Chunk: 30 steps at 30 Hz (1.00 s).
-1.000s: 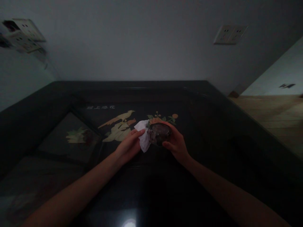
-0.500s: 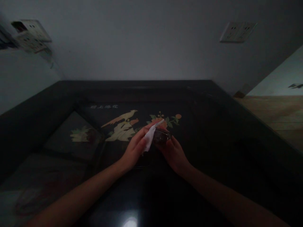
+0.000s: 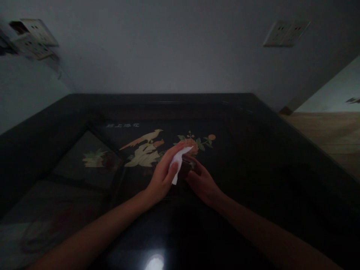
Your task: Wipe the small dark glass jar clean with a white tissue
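Note:
My left hand (image 3: 161, 174) is closed on a white tissue (image 3: 177, 163), its thumb pressing on the near side and the tissue's tip sticking out toward the right. Beside it, my right hand (image 3: 204, 183) grips a small dark, shiny object (image 3: 188, 164) that looks box-like; its kind is too dim to make out. The tissue lies against or very close to the object's left side. Both hands are over the middle of a glossy black tabletop (image 3: 242, 150), and the fingers partly cover the object.
The tabletop carries a picture of a bird (image 3: 146, 139) and flowers (image 3: 191, 144). A grey wall (image 3: 168, 48) stands behind it, with a socket plate (image 3: 285, 33) at right and several sockets (image 3: 36, 37) at left. Wooden floor (image 3: 329, 131) shows on the right.
The dark object has turned and shifted slightly left, closer to the tissue. My left hand's fingers now reach further around the tissue. The view has tilted a little.

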Motion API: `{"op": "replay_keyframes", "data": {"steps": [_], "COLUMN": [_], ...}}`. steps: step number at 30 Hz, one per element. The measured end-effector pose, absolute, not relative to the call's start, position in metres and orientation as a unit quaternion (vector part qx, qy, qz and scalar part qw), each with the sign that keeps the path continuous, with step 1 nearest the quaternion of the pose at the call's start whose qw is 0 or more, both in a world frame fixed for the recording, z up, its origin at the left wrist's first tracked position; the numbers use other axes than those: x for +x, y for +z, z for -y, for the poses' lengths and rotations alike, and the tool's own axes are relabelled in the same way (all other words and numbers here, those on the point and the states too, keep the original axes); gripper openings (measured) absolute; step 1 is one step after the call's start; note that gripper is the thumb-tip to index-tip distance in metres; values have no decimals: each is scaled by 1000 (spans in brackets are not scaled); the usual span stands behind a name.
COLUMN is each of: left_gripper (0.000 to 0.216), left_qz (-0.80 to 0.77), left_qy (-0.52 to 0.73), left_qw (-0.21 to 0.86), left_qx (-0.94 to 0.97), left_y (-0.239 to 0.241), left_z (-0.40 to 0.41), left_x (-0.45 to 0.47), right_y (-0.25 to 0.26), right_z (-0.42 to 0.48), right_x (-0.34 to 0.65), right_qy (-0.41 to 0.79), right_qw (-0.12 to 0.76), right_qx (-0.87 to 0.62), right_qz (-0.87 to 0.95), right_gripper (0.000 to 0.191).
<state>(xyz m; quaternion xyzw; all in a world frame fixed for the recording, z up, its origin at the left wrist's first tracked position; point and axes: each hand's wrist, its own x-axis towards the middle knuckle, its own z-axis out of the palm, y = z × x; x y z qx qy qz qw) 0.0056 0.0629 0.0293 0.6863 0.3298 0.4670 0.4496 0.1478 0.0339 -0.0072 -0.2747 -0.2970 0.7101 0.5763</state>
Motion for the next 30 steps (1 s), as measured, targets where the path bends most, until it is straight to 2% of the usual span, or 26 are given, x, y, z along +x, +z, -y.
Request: {"op": "replay_keyframes", "data": {"steps": [6,14,20,25,30], "left_gripper": [34,35,25,27,25], "left_qz": [-445,-480,-499,-465,-470], "left_qy": [490,514,500,488,488], "left_qw": [560,562,588,620,584], "left_qx": [499,435,394,401,447], "left_y": [30,18,22,23,25], "left_z": [-64,-66,-70,-71,-70], "left_x": [10,8,11,12,12], "right_y": [-9,-8,-9,-9,-11], "right_z": [-33,-31,-33,-35,-33], "right_x": [148,146,147,149,148], "right_qy": [685,636,634,637,633], "right_qw": [554,558,549,548,563], "right_qx": [-323,-319,-356,-355,-352], "right_qz": [345,428,412,410,398], "right_gripper": [73,80,71,62,54]}}
